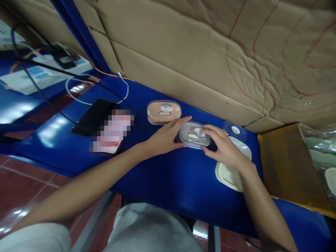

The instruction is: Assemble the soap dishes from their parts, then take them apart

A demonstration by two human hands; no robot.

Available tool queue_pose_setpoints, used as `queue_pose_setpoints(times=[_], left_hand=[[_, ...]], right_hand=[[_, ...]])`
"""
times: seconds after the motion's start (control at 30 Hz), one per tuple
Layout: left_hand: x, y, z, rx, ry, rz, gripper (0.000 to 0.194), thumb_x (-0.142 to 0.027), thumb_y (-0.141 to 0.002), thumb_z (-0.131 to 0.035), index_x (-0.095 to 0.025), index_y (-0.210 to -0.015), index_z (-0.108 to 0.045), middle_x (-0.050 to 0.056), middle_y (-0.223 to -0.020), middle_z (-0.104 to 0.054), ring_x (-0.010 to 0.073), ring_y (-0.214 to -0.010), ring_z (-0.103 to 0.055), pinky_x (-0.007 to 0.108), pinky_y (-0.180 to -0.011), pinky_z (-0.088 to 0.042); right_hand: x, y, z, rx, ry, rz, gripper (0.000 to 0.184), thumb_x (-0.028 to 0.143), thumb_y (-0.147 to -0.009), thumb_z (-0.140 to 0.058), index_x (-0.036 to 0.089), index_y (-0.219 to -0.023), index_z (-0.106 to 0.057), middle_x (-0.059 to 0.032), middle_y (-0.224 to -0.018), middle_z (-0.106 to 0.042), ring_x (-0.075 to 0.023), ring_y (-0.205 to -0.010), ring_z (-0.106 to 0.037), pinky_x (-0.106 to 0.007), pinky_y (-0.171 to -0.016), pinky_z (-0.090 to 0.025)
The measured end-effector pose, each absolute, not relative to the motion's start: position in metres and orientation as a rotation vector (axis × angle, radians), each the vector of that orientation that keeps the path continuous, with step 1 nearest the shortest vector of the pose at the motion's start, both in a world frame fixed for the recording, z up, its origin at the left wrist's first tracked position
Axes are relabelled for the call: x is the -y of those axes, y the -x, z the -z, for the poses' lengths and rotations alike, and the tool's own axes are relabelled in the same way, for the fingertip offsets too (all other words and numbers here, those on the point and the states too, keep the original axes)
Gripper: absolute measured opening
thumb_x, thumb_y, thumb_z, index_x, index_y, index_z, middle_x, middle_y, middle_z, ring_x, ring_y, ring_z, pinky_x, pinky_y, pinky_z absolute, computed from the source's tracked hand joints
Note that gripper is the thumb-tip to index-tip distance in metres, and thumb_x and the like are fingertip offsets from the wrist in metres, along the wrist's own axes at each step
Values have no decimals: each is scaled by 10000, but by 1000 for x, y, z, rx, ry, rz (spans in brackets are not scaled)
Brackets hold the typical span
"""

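A small oval box [191,136] with a greyish-white base and a clear lid lies between my two hands over the blue table. On its lid are a round printed sticker and a pale oblong spot. My left hand [166,136] curves around the left end, thumb at the near side and fingers along the far side. My right hand [223,145] grips the right end, fingers on the lid near the sticker and thumb at the near edge. A similar peach box [164,117] with a clear lid sits just beyond my left hand.
Right of my hands lie a loose clear lid [233,131], a white tray [244,148] and a cream tray [228,175]. A cardboard box [286,164] with wrapped pieces stands farther right. A phone [115,131], black device [91,117] and cables are left; a cardboard wall [183,59] rises behind.
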State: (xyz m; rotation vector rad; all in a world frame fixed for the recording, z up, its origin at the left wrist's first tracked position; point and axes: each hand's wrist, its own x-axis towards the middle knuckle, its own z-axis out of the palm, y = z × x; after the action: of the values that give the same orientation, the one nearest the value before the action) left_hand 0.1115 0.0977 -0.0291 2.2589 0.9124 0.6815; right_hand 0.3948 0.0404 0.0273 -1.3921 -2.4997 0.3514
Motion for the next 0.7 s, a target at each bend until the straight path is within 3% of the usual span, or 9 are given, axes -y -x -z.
queue_pose_setpoints(times=[0.17, 0.7], left_hand=[[-98, -109, 29, -894, -2374, -676, 814, -308, -896, -861, -285, -1594, -443, 149, -1579, -543, 348, -1434, -592, 526, -1202, -489], [-95, -110, 30, -940, -2476, -657, 796, -325, -931, -836, -242, -1608, -426, 175, -1584, -542, 343, -1442, -584, 515, -1169, -517]], right_hand=[[-38, -390, -28, 2546, 1418, -288, 465, 279, -991, -642, 287, -1445, -541, -152, -1600, -540, -363, -1509, -507, -610, -1203, -421], [-39, -391, -26, 2478, 1394, -405, 439, 297, -996, -652, 305, -1423, -552, -137, -1611, -514, -339, -1514, -500, -578, -1234, -433]])
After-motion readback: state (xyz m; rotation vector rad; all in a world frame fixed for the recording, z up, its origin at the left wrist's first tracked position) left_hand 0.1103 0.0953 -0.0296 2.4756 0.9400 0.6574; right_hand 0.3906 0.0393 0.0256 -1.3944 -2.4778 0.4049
